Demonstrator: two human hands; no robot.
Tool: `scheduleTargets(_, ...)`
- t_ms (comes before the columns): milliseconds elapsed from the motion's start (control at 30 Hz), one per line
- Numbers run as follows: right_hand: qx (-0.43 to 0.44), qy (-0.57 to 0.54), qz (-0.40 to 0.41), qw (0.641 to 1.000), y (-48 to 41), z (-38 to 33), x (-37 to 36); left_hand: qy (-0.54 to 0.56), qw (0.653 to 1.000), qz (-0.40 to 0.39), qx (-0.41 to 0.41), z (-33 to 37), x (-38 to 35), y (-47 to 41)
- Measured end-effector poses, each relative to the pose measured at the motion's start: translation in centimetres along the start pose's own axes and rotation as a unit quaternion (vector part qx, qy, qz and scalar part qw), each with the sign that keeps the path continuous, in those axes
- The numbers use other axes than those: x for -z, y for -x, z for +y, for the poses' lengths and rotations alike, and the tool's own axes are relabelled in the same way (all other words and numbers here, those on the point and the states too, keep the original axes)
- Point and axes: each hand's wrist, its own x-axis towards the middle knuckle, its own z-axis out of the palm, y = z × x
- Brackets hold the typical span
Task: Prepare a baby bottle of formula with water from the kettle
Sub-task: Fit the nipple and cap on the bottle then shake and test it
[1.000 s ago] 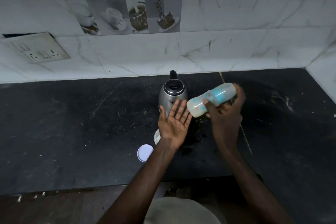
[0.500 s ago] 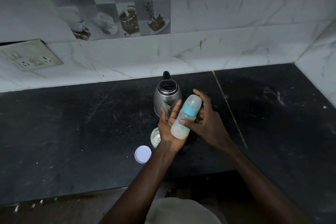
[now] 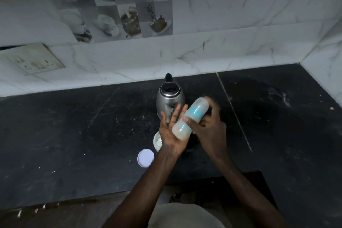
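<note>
My right hand [image 3: 209, 127] grips a baby bottle [image 3: 188, 119] with a teal collar and milky liquid inside. It is tilted, with the capped top up and to the right and its base low on the left. That base rests against the palm of my left hand [image 3: 171, 132], which is held open and flat, fingers up. A steel kettle [image 3: 169, 99] stands just behind both hands. A small open formula tub [image 3: 157, 140] sits on the counter, partly hidden by my left wrist. Its white lid [image 3: 145, 157] lies flat at front left.
The dark stone counter [image 3: 74, 131] runs left and right and ends at a front edge near my body. A marble-tiled wall rises behind the kettle and returns at the far right. A socket plate [image 3: 33, 60] is on the wall at left.
The bottle swung from lying nearly level, apart from my left hand, down to a steep tilt with its base against my open left palm. My view shifted slightly.
</note>
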Motion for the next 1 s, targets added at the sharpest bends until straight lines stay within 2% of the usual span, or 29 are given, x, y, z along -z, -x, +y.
scheduleTargets(133, -0.021, -0.039, 0.006, 0.999, -0.1, 0.9, -0.4, 0.007, 1.000, -0.001, -0.011, 0.4, -0.4, -0.3)
scheduleTargets(267, 0.006, 0.005, -0.146, 0.989, -0.5, 1.2, 0.0, -0.013, 1.000, -0.005, -0.014, 0.9, 0.2, 0.0)
scheduleTargets(433, 0.023, 0.014, -0.215, 0.976, -2.5, 0.4, 1.1, -0.018, 1.000, -0.019, -0.006, 1.1, 0.3, 0.2)
scheduleTargets(500, 0.050, 0.022, -0.177, 0.983, -3.0, -0.5, 1.6, -0.031, 0.999, -0.011, -0.006, 1.2, 0.2, 0.1)
scheduleTargets(567, 0.053, -0.046, -0.024, 0.997, -3.4, -1.2, 1.6, -0.056, 0.998, 0.009, -0.020, 1.6, 0.5, -0.2)
scheduleTargets(600, 0.038, -0.099, 0.046, 0.993, -3.4, -1.3, 1.1, -0.063, 0.998, 0.013, -0.028, 1.7, 0.8, -0.3)
scheduleTargets(633, 0.022, -0.116, 0.077, 0.990, -3.3, -1.5, 0.5, -0.061, 0.998, 0.013, -0.032, 1.9, 1.1, -0.4)
scheduleTargets(667, 0.012, -0.090, 0.060, 0.994, -3.0, -1.6, -0.1, -0.053, 0.998, 0.015, -0.030, 1.9, 1.4, -0.4)
scheduleTargets(733, 0.016, 0.020, -0.061, 0.998, -2.3, -0.9, -0.6, -0.039, 0.999, 0.024, -0.028, 1.8, 1.9, -0.5)
scheduleTargets(767, 0.022, 0.042, -0.078, 0.996, -2.0, -0.6, -0.5, -0.040, 0.998, 0.028, -0.028, 1.7, 1.9, -0.6)
scheduleTargets(800, 0.019, 0.031, -0.053, 0.998, -2.0, -0.5, -0.3, -0.044, 0.998, 0.034, -0.029, 1.6, 1.9, -0.7)
scheduleTargets(900, -0.021, -0.063, 0.087, 0.994, -1.9, -0.6, -0.3, -0.069, 0.996, 0.042, -0.030, 1.4, 2.1, -0.7)
scheduleTargets(933, -0.029, -0.058, 0.080, 0.995, -1.6, -0.4, -0.5, -0.065, 0.996, 0.047, -0.026, 1.4, 2.2, -0.7)
scheduleTargets(1000, -0.024, 0.024, -0.029, 0.999, -0.9, 0.2, -0.9, -0.042, 0.998, 0.049, -0.013, 1.0, 2.3, -0.7)
